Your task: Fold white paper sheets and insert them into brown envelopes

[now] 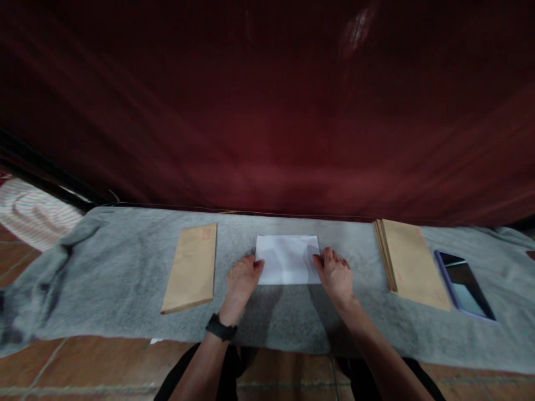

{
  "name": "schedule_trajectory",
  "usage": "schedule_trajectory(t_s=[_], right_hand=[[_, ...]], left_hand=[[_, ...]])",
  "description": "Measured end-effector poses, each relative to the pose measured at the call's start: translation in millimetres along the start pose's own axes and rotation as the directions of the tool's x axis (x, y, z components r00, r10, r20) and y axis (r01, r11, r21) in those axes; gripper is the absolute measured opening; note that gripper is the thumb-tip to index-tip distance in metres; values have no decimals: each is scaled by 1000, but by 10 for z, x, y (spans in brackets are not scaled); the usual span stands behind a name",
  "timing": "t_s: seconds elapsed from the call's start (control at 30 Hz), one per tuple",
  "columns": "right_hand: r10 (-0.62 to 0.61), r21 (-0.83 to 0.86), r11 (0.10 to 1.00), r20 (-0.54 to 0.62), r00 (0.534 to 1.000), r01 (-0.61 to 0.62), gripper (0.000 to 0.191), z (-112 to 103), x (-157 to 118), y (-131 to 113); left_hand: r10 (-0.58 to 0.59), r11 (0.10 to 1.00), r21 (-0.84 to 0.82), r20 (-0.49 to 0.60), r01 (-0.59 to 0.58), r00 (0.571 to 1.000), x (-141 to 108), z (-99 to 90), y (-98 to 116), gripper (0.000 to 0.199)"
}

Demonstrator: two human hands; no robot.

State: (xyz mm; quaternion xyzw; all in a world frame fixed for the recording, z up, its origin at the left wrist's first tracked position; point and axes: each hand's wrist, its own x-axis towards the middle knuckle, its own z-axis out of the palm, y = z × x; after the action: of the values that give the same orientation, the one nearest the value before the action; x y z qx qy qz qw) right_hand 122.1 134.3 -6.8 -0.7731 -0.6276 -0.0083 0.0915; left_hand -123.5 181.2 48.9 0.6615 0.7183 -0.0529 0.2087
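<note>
A white sheet of paper (pixel 287 259) lies on the grey cloth in the middle. My left hand (pixel 243 277) pinches its left edge, the thumb on top. At the right edge my right hand (pixel 335 274) holds the sheet in the same way, fingers curled. To the left lies a brown envelope (pixel 192 267) with a small red mark near its top. Several brown envelopes (pixel 413 262) are stacked, slightly fanned, to the right of my right hand.
A phone (pixel 466 287) with a purple edge lies right of the envelope stack. The grey cloth (pixel 125 267) covers a long narrow surface. Behind it hangs a dark red sheet (pixel 267 122). Striped fabric (pixel 35 214) is at the far left, above a tiled floor (pixel 100 362).
</note>
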Motion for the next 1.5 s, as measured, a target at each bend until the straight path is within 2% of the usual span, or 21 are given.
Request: schedule_trajectory(t_s=[0.17,0.27,0.37,0.47,0.63,0.9,1.13,1.4,1.5], right_hand=[[-126,-1,992,-222,967,129,33,95,26,7],[-195,68,972,-292,936,224,34,187,26,-9],[-210,136,955,-323,923,264,35,250,16,-39],[-259,182,928,-309,915,324,38,258,-3,-93],[-379,231,877,-204,903,420,47,236,-61,-198],[-374,146,910,-110,921,387,51,326,-120,-186],[-363,83,924,-115,924,374,52,342,-137,-202],[-348,30,934,-151,925,356,53,371,-163,-206],[-352,24,932,-160,922,360,54,386,-157,-204]], left_hand=[[3,999,53,24,-4,1000,8,-46,21,36],[0,998,58,11,-1,1000,4,-41,29,36],[1,998,67,3,-2,1000,0,-32,36,37],[11,996,91,1,-11,1000,-3,-33,49,37],[3,995,100,-2,-3,1000,-5,-44,63,37],[7,997,82,-38,-4,999,10,-8,41,38],[-1,997,76,-48,5,999,-2,-7,46,34],[14,990,139,-157,8,987,-19,121,23,38],[27,988,154,-253,13,967,-29,142,40,37]])
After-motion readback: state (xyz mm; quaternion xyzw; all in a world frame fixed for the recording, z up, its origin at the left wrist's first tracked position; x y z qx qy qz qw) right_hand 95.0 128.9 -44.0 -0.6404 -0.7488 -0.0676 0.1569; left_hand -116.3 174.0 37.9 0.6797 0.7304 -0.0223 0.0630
